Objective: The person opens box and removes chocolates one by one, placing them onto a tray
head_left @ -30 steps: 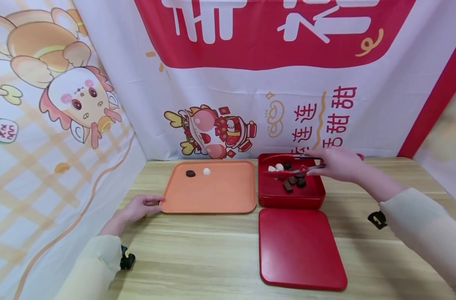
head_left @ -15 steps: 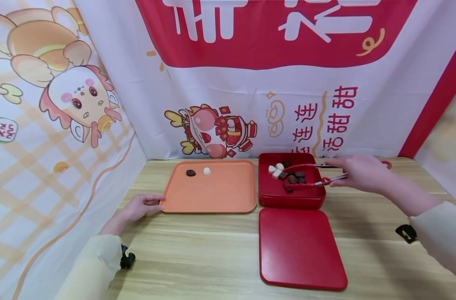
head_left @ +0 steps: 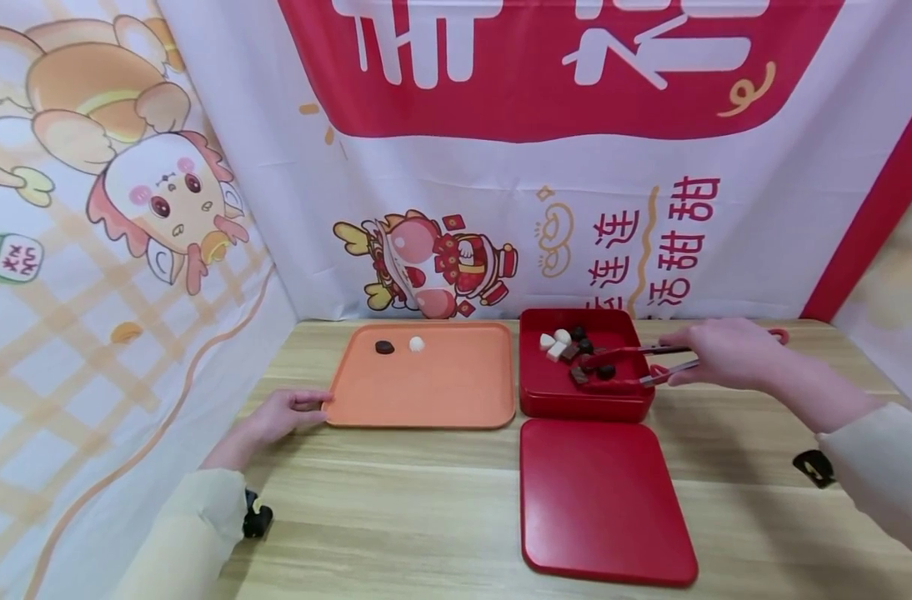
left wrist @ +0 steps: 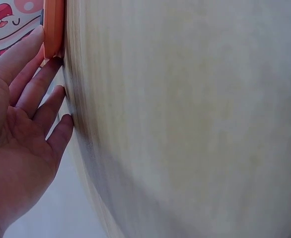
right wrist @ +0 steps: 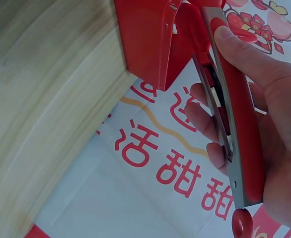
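My right hand (head_left: 734,354) holds red-and-metal tongs (right wrist: 245,124), their arms partly spread. In the head view the tong tips reach into the red box (head_left: 587,408), at several dark chocolates; a brown square chocolate (head_left: 579,375) lies by the tips, and whether they grip it I cannot tell. White pieces (head_left: 557,351) sit in the box's left part. My left hand (head_left: 279,414) rests at the near left corner of the orange tray (head_left: 426,396), fingers fairly straight and touching its rim. On the tray lie one dark chocolate (head_left: 384,347) and one white piece (head_left: 416,343).
The red lid (head_left: 606,500) lies flat on the wooden table (head_left: 388,517) in front of the box. The tray stands just left of the box. Printed cloth (head_left: 313,175) hangs behind and along the left side.
My right hand has drawn back to the right with the tongs. The tips moved from the white pieces to the dark chocolates, spread, then narrowed. My left hand stays at the tray.
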A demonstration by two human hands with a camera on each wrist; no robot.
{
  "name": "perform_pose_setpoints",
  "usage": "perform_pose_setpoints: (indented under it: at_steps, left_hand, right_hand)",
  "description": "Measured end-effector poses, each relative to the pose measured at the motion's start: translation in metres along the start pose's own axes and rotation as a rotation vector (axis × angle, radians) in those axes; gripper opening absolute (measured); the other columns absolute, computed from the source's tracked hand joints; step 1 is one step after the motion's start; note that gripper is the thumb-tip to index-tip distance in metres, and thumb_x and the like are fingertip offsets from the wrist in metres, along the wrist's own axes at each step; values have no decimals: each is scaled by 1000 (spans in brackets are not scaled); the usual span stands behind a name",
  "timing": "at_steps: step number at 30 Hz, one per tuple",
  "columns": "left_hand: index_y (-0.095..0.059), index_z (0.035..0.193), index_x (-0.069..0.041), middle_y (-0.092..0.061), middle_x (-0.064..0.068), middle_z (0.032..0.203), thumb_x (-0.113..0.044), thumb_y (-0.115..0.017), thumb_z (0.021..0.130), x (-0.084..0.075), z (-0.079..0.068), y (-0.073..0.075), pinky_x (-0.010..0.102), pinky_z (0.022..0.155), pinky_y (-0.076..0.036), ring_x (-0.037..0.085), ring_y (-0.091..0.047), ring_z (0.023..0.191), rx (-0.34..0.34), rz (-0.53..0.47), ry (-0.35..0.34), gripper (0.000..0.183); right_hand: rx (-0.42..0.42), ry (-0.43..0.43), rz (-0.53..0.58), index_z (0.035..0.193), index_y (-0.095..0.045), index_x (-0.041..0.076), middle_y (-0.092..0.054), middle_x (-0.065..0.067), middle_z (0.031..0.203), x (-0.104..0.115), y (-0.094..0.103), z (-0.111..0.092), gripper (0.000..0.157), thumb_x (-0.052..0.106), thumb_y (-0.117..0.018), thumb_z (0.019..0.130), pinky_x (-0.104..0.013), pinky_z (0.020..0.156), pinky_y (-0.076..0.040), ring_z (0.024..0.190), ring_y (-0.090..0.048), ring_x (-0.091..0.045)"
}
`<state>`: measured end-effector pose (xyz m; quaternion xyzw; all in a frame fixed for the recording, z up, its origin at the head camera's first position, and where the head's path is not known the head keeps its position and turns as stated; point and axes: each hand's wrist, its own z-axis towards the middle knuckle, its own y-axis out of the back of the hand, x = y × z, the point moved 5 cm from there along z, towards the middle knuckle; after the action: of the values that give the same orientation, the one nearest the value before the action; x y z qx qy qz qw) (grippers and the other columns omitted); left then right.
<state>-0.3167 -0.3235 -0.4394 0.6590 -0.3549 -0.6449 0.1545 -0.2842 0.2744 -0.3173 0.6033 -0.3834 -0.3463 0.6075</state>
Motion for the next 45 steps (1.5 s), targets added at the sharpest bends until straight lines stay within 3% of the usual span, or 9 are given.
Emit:
perform_pose_setpoints:
  at_steps: [13, 23, 35, 45]
  left_hand:
    - [-61, 131, -1, -54, 22, 135, -24, -69, 93, 2, 2, -1, 50, 102, -39, 38, -46, 128, 15, 13, 19, 46]
    - [-61, 131, -2, -53, 23, 135, -26, -69, 92, 5, 4, -3, 49, 101, -41, 38, -48, 126, 5, 10, 18, 46]
    - [-61, 130, -1, -55, 22, 134, -24, -69, 92, 3, 3, -3, 50, 102, -40, 38, -48, 127, 2, 15, 25, 45]
    - [-61, 130, -1, -55, 22, 134, -24, -69, 92, 3, 2, 1, 50, 102, -40, 38, -48, 126, -2, 27, 12, 45]
  right_hand:
    - [24, 13, 17, 117, -70, 3, -71, -10, 101, 2, -11, 6, 62, 48, -81, 74, -49, 74, -54, 86, -67, -25]
    - [22, 27, 43, 114, -73, 8, -71, 1, 93, 4, -18, 14, 50, 41, -80, 77, -43, 70, -54, 81, -65, -17]
    - [7, 46, 56, 116, -73, 8, -72, 1, 90, 4, -21, 13, 49, 38, -80, 78, -40, 68, -53, 75, -63, -12]
    - [-19, 25, 36, 119, -71, 5, -72, -8, 99, 2, -16, 9, 54, 41, -79, 79, -48, 74, -55, 86, -68, -25]
